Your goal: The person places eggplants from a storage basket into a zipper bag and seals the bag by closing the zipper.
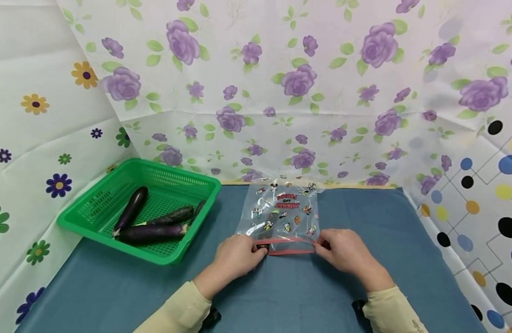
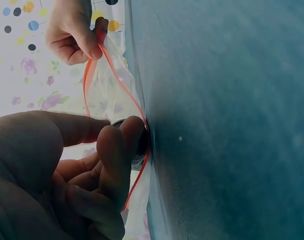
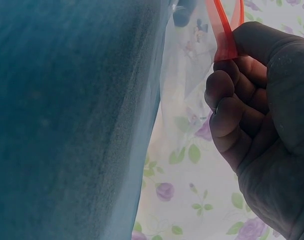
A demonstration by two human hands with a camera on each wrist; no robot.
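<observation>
- Your left hand (image 1: 237,252) has thumb and fingers closed round the near end of a dark vegetable (image 2: 141,146); you cannot tell whether they also pinch the bag's edge.
- Your right hand (image 1: 343,249), at 3 o'clock from the left, pinches one end of the red edging (image 1: 291,252) between thumb and curled fingers.
- Between your hands the two red strips stand apart, so the mouth is parted, at the 6 o'clock side of the clear printed bag (image 1: 290,215).
- The vegetable sits in the mouth's left part, its far end pointing toward 1 o'clock and showing through the plastic.
- The bag lies at 12 o'clock from the mouth, toward the table's far edge.
- At 10 o'clock from your left hand stands a green basket (image 1: 177,179).
- In it, one eggplant (image 1: 133,208) slants toward 1 o'clock; another (image 1: 152,233) lies crosswise at the near side, with a bumpy dark green cucumber (image 1: 172,216) just beyond.
- Under everything is a blue tablecloth (image 1: 281,296); a purple-flowered curtain (image 1: 299,83) hangs at 12 o'clock.
</observation>
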